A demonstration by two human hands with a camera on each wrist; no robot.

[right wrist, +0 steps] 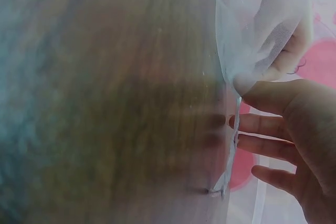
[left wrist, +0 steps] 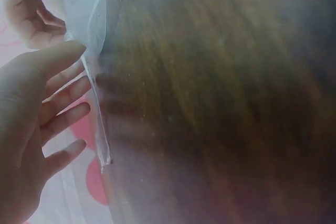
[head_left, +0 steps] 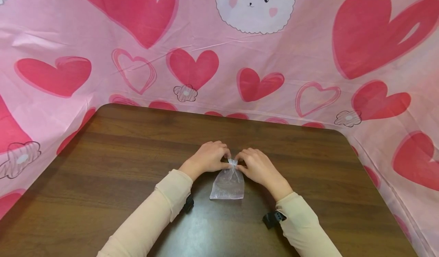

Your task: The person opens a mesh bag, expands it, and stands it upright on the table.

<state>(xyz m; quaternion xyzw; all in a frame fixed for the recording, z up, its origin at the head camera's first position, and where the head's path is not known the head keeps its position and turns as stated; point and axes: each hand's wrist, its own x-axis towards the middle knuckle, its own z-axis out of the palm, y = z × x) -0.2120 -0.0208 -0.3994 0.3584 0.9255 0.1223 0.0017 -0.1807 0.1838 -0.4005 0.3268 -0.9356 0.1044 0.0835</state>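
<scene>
A small sheer white organza pouch [head_left: 228,184] lies near the middle of the table, its neck gathered narrow and its wide bottom toward me. My left hand [head_left: 210,158] pinches the neck from the left with thumb and forefinger. From the right, my right hand [head_left: 258,167] pinches the same neck, the two thumbs nearly meeting. Close up in the left wrist view, the thumb [left wrist: 65,56] overlaps the edge of the sheer fabric [left wrist: 86,9], the other fingers spread apart. The right wrist view shows the right thumb [right wrist: 268,93] against the fabric [right wrist: 236,30], with the other fingers extended.
The brown wooden table [head_left: 137,150] has rounded far corners. Pink cloth [head_left: 212,28] printed with hearts hangs behind it and along both sides. A dark wrist camera [head_left: 273,219] sits at the right cuff, another [head_left: 188,203] at the left.
</scene>
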